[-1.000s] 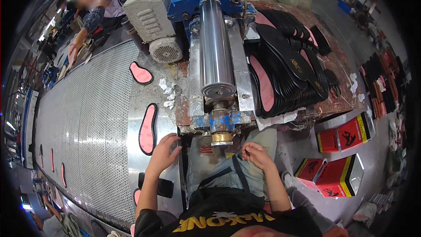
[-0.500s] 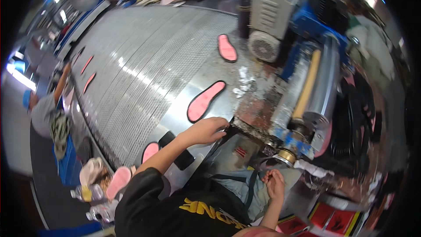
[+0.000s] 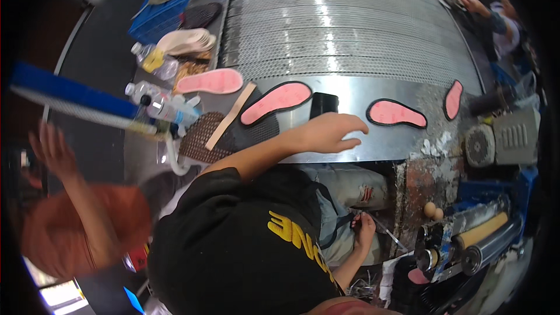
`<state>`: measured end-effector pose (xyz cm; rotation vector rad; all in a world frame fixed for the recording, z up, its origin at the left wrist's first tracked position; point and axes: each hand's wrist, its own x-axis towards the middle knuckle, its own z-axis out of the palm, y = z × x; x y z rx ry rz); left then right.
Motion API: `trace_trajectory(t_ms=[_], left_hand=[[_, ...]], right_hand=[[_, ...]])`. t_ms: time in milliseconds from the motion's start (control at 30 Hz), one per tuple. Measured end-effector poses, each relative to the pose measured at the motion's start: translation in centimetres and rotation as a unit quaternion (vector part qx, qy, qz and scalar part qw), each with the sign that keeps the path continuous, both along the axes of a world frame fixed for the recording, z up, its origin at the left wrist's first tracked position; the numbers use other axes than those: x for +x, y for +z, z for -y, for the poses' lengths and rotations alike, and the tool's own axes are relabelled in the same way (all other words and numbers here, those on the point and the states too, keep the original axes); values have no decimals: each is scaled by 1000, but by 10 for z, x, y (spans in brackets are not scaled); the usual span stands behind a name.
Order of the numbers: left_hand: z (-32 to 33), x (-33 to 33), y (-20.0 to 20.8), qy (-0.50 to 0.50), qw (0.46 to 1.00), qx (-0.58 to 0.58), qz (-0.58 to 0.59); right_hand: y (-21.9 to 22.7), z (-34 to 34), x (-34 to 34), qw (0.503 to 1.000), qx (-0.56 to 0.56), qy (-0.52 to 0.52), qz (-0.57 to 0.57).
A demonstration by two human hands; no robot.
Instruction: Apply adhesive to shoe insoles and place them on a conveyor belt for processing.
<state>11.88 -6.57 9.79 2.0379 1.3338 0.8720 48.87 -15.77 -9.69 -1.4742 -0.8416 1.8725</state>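
Note:
My left hand (image 3: 333,132) reaches over the metal ledge with its fingers loosely stretched, thumb apart and nothing in it. It is nearest a black flat rectangular object (image 3: 324,104), which it partly covers, and a pink insole with a black rim (image 3: 398,114). Another pink black-rimmed insole (image 3: 277,103) lies left of the hand, partly on dark mesh material. A third insole (image 3: 453,100) is farther right. Low by my lap, my right hand (image 3: 365,231) has curled fingers; what they hold, if anything, I cannot make out. A thin pale strip (image 3: 389,234) shows beside it.
Beyond the ledge runs a metal mesh conveyor (image 3: 350,29). Plastic bottles (image 3: 156,61), a rimless pink insole (image 3: 210,81) and a blue crate (image 3: 160,14) stand left. Rollers (image 3: 490,239) and a grey motor (image 3: 507,137) are right. A person in orange (image 3: 87,227) is close behind on the left.
The view has swung round, so the conveyor now lies straight ahead and the rollers sit lower right. My left hand stays over the ledge, now closer to the black object.

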Motion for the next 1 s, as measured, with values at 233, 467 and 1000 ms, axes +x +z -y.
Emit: trace_trajectory(t_ms=[233,467,1000], left_hand=[[47,-37,4,161,985,27,54],[69,-22,-6,143,990,-12,-11],[148,-169,-46,508,847,-90,-127]], right_hand=[[-17,-13,-8,993,-27,77,82],[-16,-9,-7,994,-2,76,77],[-26,-8,-3,997,-19,54,46]])
